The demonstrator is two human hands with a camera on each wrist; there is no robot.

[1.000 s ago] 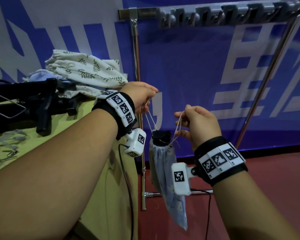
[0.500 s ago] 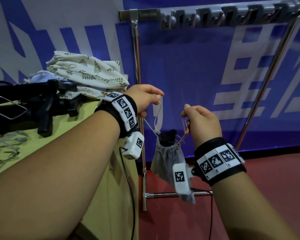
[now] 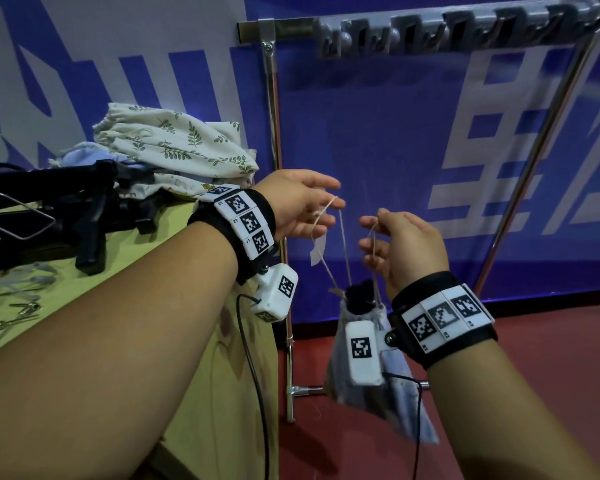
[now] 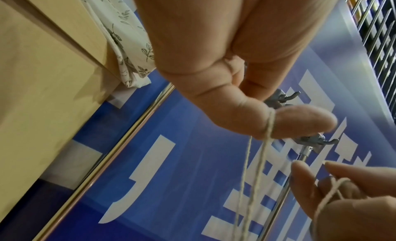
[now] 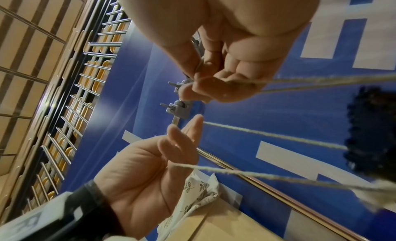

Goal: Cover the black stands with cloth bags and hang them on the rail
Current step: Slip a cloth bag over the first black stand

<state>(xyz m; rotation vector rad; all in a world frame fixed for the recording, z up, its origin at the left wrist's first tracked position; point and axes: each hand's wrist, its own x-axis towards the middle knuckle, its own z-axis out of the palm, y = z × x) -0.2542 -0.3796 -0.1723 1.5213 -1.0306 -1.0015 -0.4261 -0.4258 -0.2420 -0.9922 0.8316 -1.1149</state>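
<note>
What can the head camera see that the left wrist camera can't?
Only the head view shows the grey bag hanging below the hands, the black stand poking out, and more stands on the table. Only the left wrist view shows the string looped round a left hand finger. Both show the strings, both hands, leafy cloth and rail hooks.

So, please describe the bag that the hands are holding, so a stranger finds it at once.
Below the metal rail, between both hands, a grey-blue cloth bag hangs from thin strings. Unlike the leaf-printed bags on the table, it is plain, with something black showing at its mouth.
</note>
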